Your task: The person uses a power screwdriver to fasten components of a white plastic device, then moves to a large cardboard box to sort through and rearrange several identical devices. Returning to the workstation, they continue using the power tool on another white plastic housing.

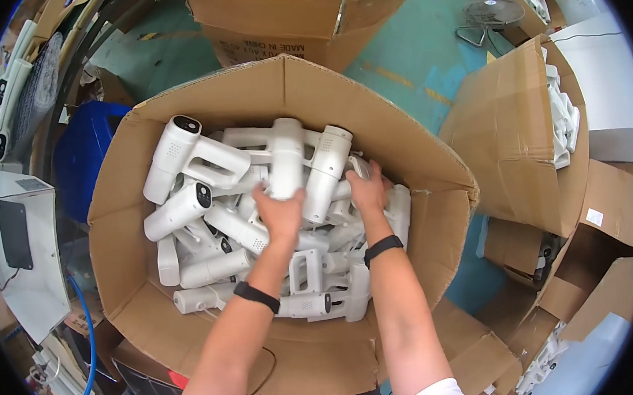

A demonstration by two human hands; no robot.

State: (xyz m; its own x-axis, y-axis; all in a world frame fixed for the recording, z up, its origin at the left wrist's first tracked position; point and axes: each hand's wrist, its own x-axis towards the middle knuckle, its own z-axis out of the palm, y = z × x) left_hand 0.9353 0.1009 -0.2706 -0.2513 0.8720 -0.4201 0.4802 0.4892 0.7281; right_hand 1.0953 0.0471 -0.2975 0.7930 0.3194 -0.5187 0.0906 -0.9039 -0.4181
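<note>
A large open cardboard box holds a heap of white plastic handheld devices with round barrels and loop handles; their exact kind I cannot make out. My left hand grips the near end of an upright white barrel in the middle of the heap, thumb and fingers on either side. At the heap's right side, my right hand has its fingers curled round another white device, mostly hidden by the hand. Between the hands lies a device with a speckled grille. A device with a black oval panel rests at the far left.
Beyond the box stands another carton. To the right, a tall carton holds more white parts, with open boxes below it. A blue bin, a grey-white machine and a blue hose are at left. A fan stands far right.
</note>
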